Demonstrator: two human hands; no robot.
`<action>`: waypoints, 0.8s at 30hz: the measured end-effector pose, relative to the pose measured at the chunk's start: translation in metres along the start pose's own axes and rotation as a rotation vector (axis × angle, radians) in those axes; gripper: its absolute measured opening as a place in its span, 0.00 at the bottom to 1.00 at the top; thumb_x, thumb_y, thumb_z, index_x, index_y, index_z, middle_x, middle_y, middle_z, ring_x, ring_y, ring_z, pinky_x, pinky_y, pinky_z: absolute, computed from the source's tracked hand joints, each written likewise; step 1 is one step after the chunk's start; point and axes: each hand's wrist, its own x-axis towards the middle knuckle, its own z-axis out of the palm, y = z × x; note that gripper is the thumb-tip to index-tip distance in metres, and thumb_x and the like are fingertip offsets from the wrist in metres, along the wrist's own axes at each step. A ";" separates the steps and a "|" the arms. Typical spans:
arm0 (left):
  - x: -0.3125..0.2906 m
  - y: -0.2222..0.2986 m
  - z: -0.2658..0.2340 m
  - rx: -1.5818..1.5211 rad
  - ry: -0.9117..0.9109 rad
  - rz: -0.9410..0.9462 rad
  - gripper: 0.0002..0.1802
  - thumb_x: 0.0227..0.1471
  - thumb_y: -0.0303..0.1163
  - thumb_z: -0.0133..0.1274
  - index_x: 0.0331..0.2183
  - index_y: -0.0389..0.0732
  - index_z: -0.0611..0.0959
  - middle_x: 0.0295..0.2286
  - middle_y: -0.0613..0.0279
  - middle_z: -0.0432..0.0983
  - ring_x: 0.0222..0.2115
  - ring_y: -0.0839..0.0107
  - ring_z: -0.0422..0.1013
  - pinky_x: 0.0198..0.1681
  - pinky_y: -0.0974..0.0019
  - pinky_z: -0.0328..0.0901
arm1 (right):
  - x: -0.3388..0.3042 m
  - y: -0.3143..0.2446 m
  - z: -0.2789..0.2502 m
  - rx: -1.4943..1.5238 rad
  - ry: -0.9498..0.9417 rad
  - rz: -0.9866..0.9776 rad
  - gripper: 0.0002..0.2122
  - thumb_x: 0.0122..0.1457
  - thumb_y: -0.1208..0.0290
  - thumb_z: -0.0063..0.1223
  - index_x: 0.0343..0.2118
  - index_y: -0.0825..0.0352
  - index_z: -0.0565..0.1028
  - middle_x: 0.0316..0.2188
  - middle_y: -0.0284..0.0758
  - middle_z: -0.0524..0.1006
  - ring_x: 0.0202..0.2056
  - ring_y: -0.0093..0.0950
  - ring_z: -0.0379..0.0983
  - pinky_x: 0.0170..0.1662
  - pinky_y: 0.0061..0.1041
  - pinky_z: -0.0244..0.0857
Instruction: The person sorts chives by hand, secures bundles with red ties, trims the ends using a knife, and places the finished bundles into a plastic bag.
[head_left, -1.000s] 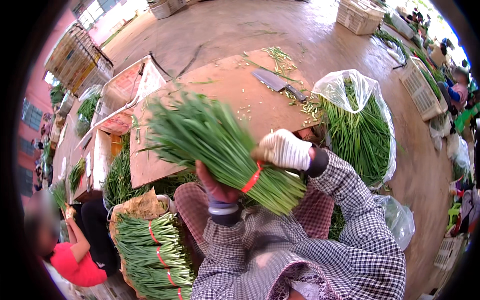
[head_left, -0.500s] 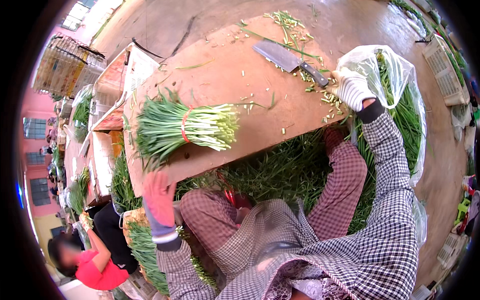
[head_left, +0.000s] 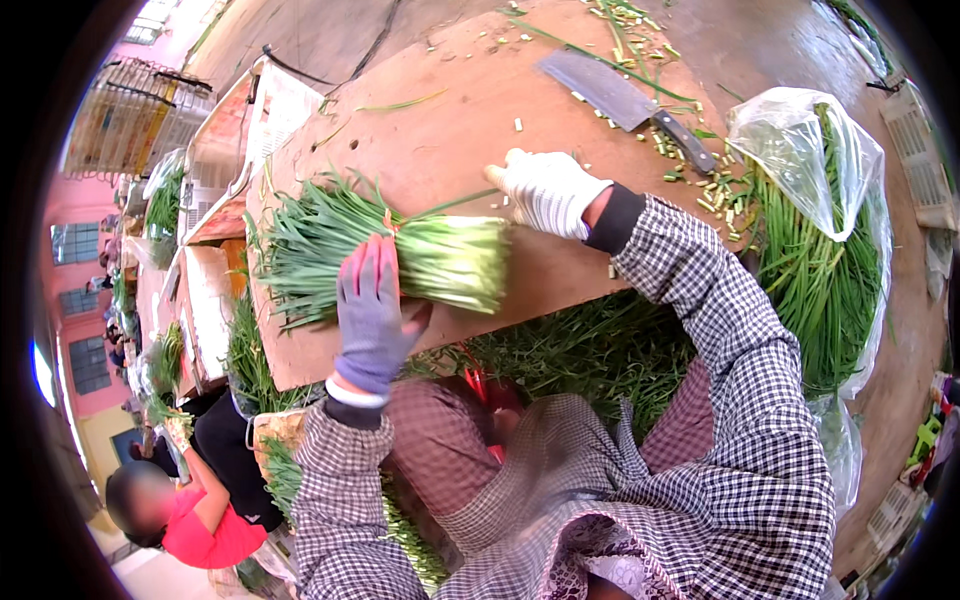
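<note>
A bundle of garlic chives lies on the board, leaves to the left and pale cut ends to the right. A narrow red band circles its middle. My left hand, in a grey-purple glove with pink fingers, grips the bundle beside the band, fingers over the top and thumb along the near side. My right hand, in a white striped glove, is closed just beyond the pale ends. One loose green stalk runs from the band to its fingertips. A cleaver with a dark handle rests farther right.
Cut stem bits are scattered around the cleaver. A clear plastic bag of loose chives stands at the right. More greens lie below the board's near edge. White crates stand at the left, where a person in red sits.
My left hand has moved up from the board's near corner onto the bundle. My right hand has left the cleaver's handle, moved left and now holds a stalk. The view has shifted slightly.
</note>
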 end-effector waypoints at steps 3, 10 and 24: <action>-0.024 0.001 -0.007 -0.073 -0.024 -0.023 0.54 0.29 0.36 0.67 0.58 0.32 0.61 0.55 0.45 0.60 0.55 0.49 0.58 0.58 0.52 0.53 | 0.022 0.007 0.007 0.025 -0.126 -0.111 0.06 0.49 0.71 0.53 0.29 0.64 0.77 0.22 0.42 0.76 0.26 0.41 0.75 0.29 0.36 0.69; -0.020 0.008 -0.031 -0.143 0.021 0.079 0.49 0.33 0.40 0.65 0.56 0.34 0.65 0.54 0.45 0.62 0.53 0.48 0.59 0.57 0.49 0.54 | 0.120 -0.042 -0.047 -0.043 0.093 -0.243 0.08 0.50 0.65 0.54 0.27 0.64 0.77 0.22 0.43 0.75 0.26 0.43 0.74 0.30 0.39 0.68; 0.035 -0.027 0.004 -0.001 -0.032 0.224 0.57 0.24 0.48 0.70 0.55 0.32 0.63 0.48 0.49 0.65 0.51 0.51 0.61 0.57 0.51 0.53 | -0.052 0.082 -0.110 -0.482 -0.153 0.431 0.23 0.47 0.60 0.59 0.46 0.63 0.72 0.32 0.46 0.75 0.36 0.43 0.74 0.38 0.41 0.68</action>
